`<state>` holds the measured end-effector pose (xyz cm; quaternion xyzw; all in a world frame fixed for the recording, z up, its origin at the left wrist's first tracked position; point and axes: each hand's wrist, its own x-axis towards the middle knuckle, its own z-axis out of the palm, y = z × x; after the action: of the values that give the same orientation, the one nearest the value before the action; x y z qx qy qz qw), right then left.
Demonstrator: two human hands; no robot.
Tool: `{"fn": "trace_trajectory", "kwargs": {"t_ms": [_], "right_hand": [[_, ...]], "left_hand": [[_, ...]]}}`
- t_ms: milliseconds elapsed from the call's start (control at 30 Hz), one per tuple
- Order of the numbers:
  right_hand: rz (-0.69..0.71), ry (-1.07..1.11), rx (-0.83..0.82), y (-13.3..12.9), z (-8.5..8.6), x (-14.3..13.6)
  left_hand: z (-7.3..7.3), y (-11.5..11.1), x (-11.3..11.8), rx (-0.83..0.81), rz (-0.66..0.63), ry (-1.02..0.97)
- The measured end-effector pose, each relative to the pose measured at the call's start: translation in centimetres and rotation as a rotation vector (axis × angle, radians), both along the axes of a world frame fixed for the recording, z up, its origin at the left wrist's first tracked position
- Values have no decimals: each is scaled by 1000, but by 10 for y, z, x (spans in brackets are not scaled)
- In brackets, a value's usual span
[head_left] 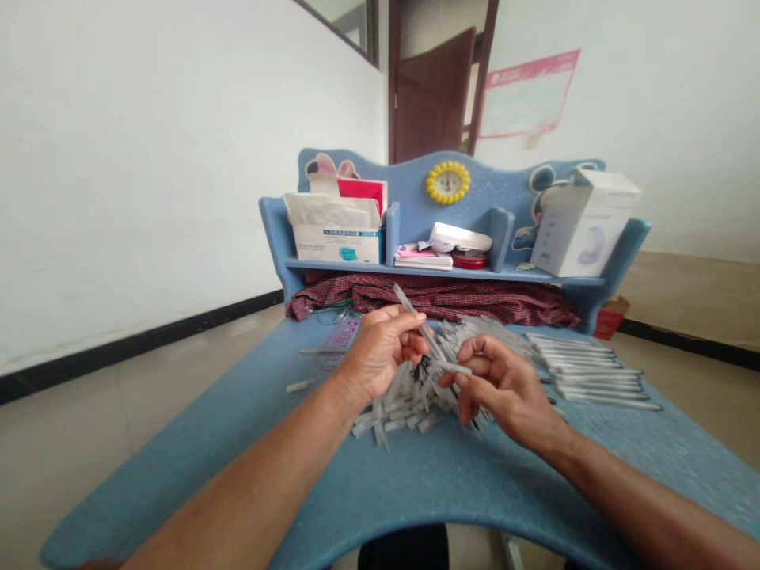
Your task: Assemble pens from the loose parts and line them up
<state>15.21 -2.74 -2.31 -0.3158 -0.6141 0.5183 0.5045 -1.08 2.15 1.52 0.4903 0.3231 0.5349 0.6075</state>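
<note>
My left hand [378, 348] is closed on a translucent white pen barrel [405, 301], which slants with its upper end pointing away from me. My right hand [511, 388] pinches a short translucent pen cap [457, 368] between thumb and fingers. The cap is at the barrel's lower end; whether the two touch I cannot tell. Under both hands lies a heap of similar caps [400, 412], partly hidden by the fingers. Behind my right hand are more loose clear pen parts [475, 326]. Farther right, several pens [594, 372] with dark ends lie side by side.
A blue table [237, 443] with a curved front edge carries all this. One loose cap [300, 386] lies at the left. At the back stand a blue shelf [350, 265], a mask box [332, 241] and a white carton [587, 226], with checked cloth [368, 293] below.
</note>
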Motion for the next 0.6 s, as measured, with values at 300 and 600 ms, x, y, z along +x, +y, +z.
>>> {"fn": "trace_trajectory", "kwargs": {"t_ms": [300, 600], "right_hand": [[-65, -192, 111, 4, -11, 4], [-161, -280, 65, 8, -17, 6]], "left_hand": [[-1, 0, 2, 37, -5, 17], [-4, 0, 0, 22, -86, 71]]}}
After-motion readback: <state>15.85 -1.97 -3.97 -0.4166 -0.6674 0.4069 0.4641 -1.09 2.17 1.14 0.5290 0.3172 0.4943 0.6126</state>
